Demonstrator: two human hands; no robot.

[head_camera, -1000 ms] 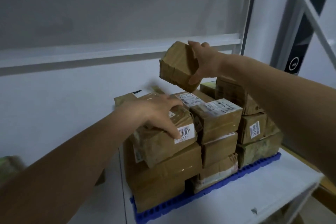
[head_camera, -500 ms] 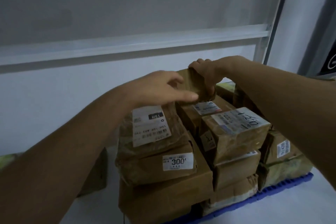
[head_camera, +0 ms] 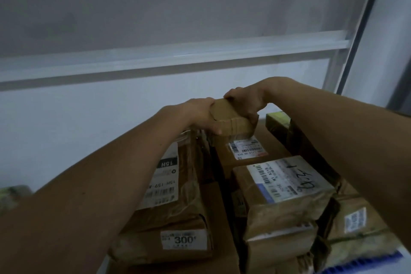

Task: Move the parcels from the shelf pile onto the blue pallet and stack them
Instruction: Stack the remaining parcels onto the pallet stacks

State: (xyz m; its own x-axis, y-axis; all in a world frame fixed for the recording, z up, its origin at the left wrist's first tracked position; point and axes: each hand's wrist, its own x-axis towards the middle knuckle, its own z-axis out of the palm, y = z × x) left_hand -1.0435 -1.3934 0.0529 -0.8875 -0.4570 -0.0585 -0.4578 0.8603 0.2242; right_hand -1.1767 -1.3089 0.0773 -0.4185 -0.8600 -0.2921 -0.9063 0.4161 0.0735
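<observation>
My left hand (head_camera: 201, 115) and my right hand (head_camera: 245, 104) both grip one small brown parcel (head_camera: 231, 121); the fingers of each are curled around its ends, left hand on the left end, right hand on the far right end. I hold it at the back of the stack, just above or maybe already touching the flat box with the barcode label (head_camera: 246, 151). I cannot tell if it rests there fully.

I think the danger is in the place itself. The parcel sits near the far edge of the stack, so if I let go while it is tilted it could slide down behind. Also the taller parcel marked 15H (head_camera: 175, 176) stands just beside my left wrist, and a push from my arm could shift it.

The parcel is kraft cardboard, short and blocky, with clear tape around one end and a slightly crushed corner. It looks light and stiff enough to hold by the ends. Of the blue pallet (head_camera: 360, 263) only a strip shows, low on the right, under the stack.
</observation>
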